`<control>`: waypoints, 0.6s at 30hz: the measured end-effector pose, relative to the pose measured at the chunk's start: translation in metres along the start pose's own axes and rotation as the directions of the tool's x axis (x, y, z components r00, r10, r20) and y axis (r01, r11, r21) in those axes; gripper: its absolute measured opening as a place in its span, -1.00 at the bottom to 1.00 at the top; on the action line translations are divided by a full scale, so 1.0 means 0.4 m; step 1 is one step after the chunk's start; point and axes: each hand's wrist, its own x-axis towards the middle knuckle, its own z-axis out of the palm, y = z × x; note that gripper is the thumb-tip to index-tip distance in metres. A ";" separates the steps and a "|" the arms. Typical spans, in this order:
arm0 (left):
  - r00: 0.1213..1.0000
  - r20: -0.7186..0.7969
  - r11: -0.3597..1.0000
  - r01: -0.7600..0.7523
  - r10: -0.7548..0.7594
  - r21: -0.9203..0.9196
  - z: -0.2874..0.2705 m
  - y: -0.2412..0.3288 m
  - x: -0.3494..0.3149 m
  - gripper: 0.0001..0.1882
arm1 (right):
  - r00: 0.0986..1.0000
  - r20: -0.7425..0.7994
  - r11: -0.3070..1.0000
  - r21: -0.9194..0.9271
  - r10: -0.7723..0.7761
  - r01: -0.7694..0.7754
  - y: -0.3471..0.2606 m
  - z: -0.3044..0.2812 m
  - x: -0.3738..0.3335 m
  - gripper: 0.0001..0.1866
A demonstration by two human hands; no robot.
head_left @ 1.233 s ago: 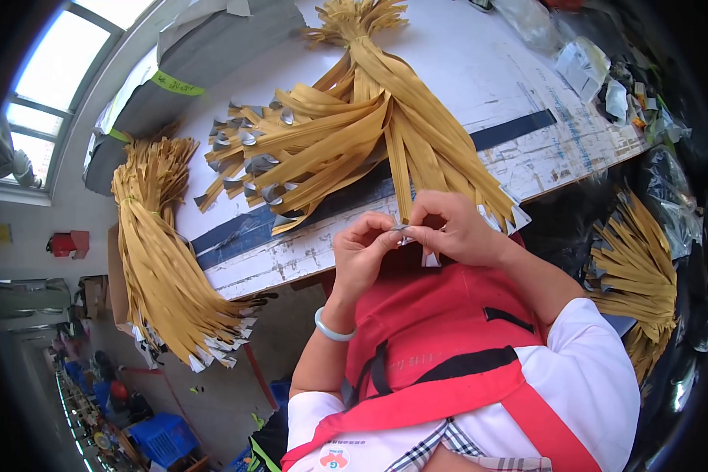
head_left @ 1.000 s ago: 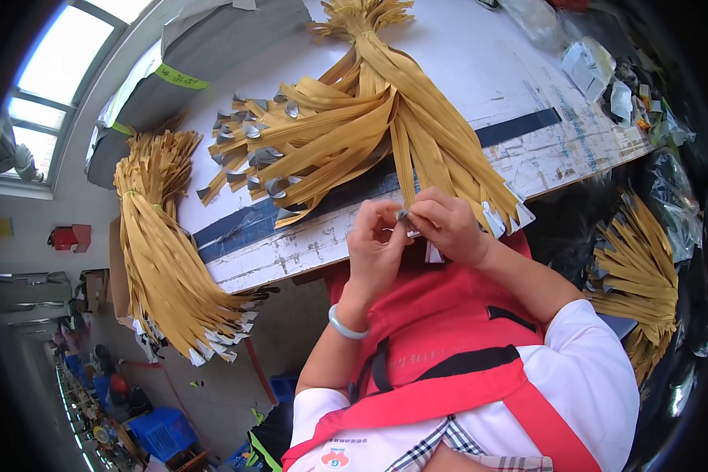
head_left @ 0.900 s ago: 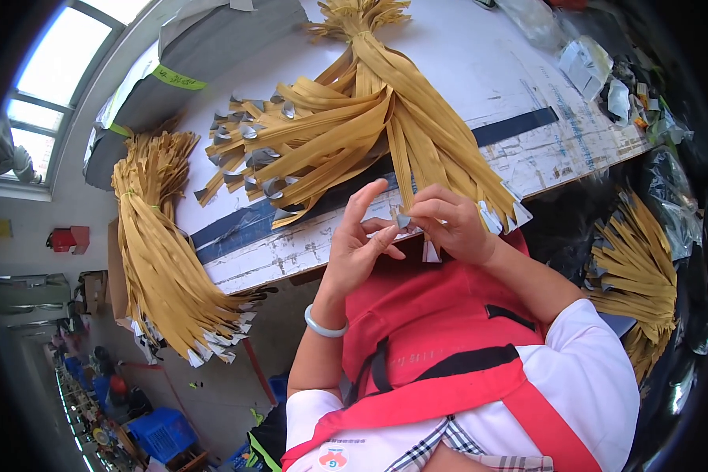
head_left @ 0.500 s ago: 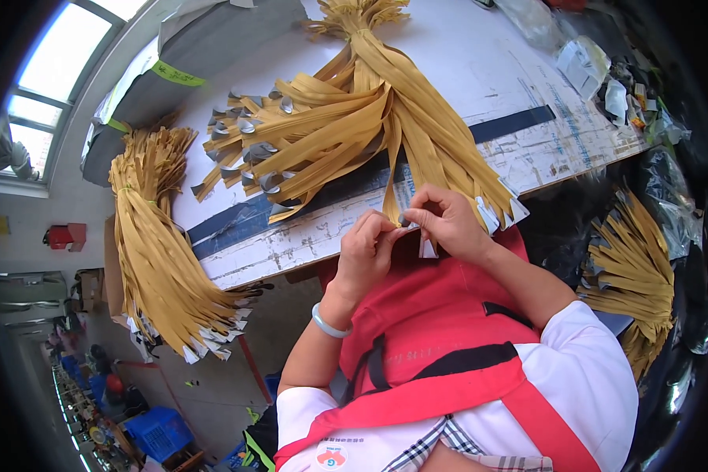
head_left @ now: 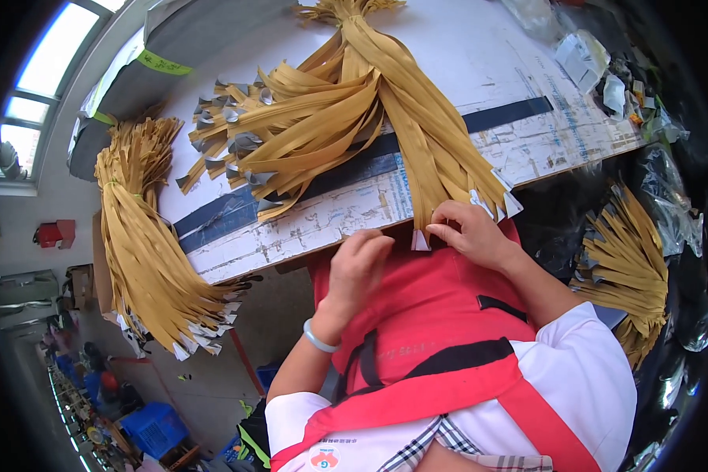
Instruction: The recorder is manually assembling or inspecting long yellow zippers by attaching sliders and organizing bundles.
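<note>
A large bundle of long, flat mustard-yellow fabric strips (head_left: 417, 118) lies across the table, tied near its far end. Some strips fan left with curled grey ends (head_left: 244, 144); others hang toward me with white ends (head_left: 419, 240) at the near edge. My right hand (head_left: 476, 236) is at these hanging strips, thumb and forefinger pinched at the edge of one, just beside its white end. My left hand (head_left: 359, 267) is raised in front of the red apron, apart from the strips. Its fingers are curled together and slightly blurred; whether anything small is between them is hidden.
Another tied bundle (head_left: 145, 244) hangs over the table's left end, and a third (head_left: 625, 275) lies on dark plastic at the right. Dark tape bands (head_left: 507, 116) run along the worn white tabletop (head_left: 315, 230). Clear bags and scraps (head_left: 586, 59) crowd the far right.
My hands have parted; the left one moved slightly left and down, away from the strip end. The strip they held between them now hangs beside my right hand.
</note>
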 end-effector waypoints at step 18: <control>0.995 0.076 0.913 0.096 -0.071 -0.396 0.051 -0.040 0.039 -0.76 | 0.993 -0.038 0.991 0.072 -0.114 0.117 0.040 0.016 0.000 -0.91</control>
